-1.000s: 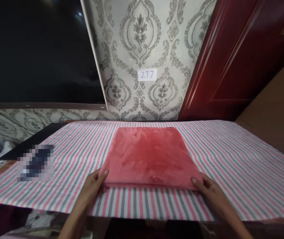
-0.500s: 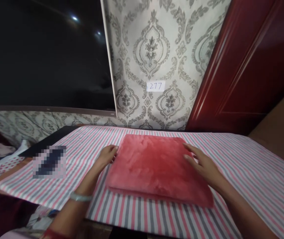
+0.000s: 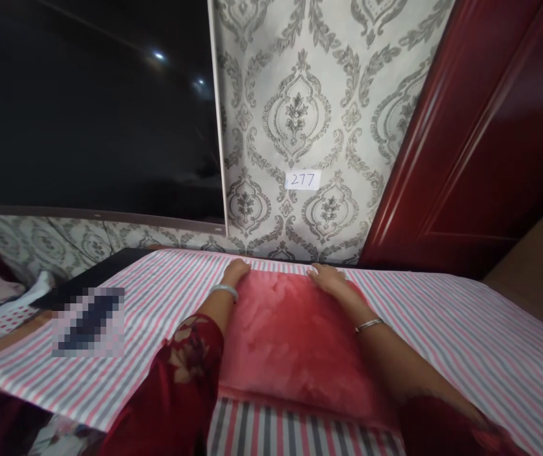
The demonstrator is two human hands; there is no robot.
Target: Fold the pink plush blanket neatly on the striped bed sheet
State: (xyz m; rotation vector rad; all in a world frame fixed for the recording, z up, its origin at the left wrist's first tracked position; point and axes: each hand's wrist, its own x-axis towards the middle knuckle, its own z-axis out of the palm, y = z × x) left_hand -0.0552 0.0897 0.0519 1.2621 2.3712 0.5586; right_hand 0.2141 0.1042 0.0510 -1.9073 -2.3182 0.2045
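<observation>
A red plush cloth point(image 3: 294, 342), folded into a thick flat square, lies on a striped tablecloth point(image 3: 166, 310). My left hand point(image 3: 237, 271) is at its far left corner, fingers curled over the edge. Farther right along that same far edge, my right hand point(image 3: 328, 278) grips the plush with bent fingers, the tips partly hidden. Layers show at the near edge of the folded cloth, and its right side is partly covered by my right forearm.
A large dark television screen point(image 3: 95, 114) hangs at the left. Patterned wallpaper point(image 3: 294, 120) with a paper label reading 277 point(image 3: 303, 180) faces me. A dark red door point(image 3: 480, 139) stands right. A pixelated patch point(image 3: 88, 323) covers something on the cloth's left; clothes point(image 3: 2, 290) lie beyond.
Both hands have moved away from me, from the plush cloth's sides to its far edge. The view has shifted slightly, and the plush sits a little lower in it.
</observation>
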